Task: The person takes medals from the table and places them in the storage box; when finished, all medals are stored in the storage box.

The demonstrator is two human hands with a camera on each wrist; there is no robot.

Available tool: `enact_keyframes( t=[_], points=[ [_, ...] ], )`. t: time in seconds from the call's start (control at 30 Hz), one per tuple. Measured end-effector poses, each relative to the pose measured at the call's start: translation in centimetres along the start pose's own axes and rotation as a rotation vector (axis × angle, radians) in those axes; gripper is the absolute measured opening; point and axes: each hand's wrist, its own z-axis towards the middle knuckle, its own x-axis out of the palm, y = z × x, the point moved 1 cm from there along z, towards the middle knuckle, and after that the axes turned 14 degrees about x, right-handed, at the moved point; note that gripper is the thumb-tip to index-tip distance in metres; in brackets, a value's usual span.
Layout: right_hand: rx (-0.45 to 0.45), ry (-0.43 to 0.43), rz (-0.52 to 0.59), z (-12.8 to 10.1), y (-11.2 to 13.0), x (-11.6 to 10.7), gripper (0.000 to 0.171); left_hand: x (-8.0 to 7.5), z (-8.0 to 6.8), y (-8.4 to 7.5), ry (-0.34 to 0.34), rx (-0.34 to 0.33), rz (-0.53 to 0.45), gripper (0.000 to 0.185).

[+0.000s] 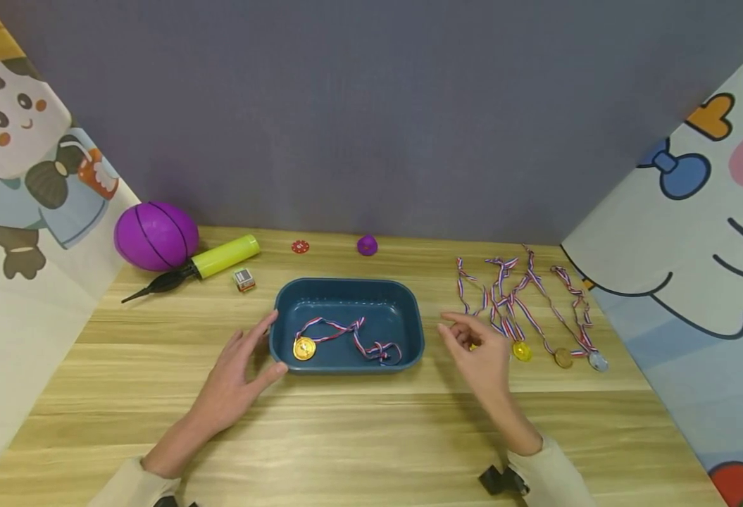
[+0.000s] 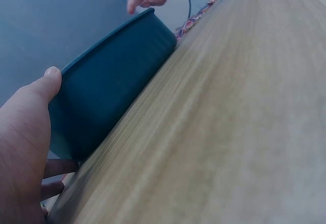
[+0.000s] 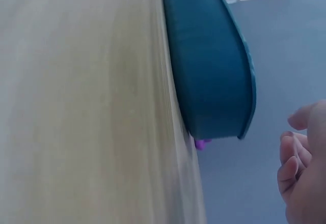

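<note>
A dark blue plastic basin [image 1: 346,370] stands mid-table, holding a gold medal [image 1: 304,348] and its knotted red, white and blue ribbon [image 1: 349,326]. At the basin's left end is my left hand [image 1: 234,384], thumb at the front corner and fingers spread along the side. My right hand [image 1: 480,355] hovers off the basin's right end with nothing in its loosely bent fingers. Just right of it lie a yellow-gold medal [image 1: 522,351], a bronze-toned medal [image 1: 563,358] and a silver medal [image 1: 598,361], their ribbons stretching back. Another medal is mostly hidden behind the right hand.
At the back left sit a purple ball [image 1: 157,236], a yellow-and-black hand pump [image 1: 225,256] and a small box [image 1: 244,279]. A red chip [image 1: 300,246] and a small purple object [image 1: 367,245] lie behind the basin. A grey wall [image 1: 358,127] closes off the back.
</note>
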Motion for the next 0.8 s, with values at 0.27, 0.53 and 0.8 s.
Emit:
enact_keyframes(
  t=[0.27,0.53,0.8],
  points=[
    [0.058,-0.022,0.007,-0.6,-1.8,-1.3,0.019,0.0,0.0,-0.1,0.001,0.002,0.001,0.085],
    [0.126,-0.020,-0.024,-1.2,-3.3,-2.3,0.020,-0.1,0.0,-0.1,0.001,0.012,0.007,0.085],
    [0.202,-0.006,-0.072,-1.1,-4.6,-3.4,0.017,0.0,0.0,-0.1,0.002,0.011,0.005,0.086]
  ],
)
